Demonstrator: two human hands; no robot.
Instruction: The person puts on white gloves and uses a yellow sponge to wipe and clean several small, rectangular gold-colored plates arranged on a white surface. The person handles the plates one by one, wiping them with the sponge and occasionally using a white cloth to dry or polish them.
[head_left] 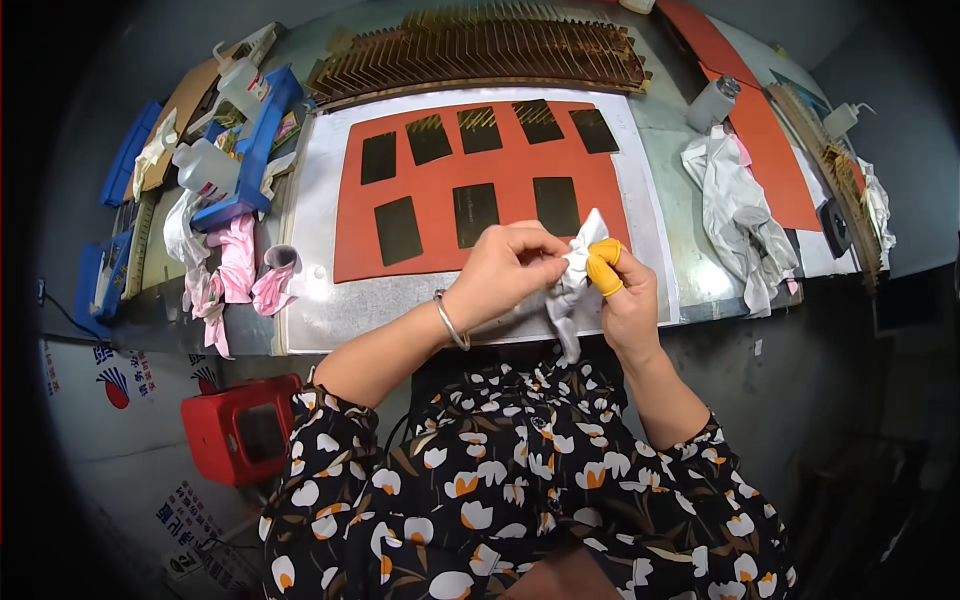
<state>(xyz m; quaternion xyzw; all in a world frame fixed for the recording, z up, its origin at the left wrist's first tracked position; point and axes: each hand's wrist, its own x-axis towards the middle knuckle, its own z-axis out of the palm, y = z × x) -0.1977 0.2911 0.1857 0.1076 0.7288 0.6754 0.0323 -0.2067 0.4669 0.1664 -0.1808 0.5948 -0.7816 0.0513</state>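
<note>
At centre, the left hand (507,268) and right hand (628,292) pinch white cloth (573,283), blocking part of the red mat (438,180), with a blue tray (258,160) upper left.

The left hand (505,265) and white cloth (570,292) hide the near end of the near row's right dark plate (555,200). A far white container (637,5) and the flowered shirt (540,490) are cut off. The left bottle (207,168) label is illegibly small.
</note>
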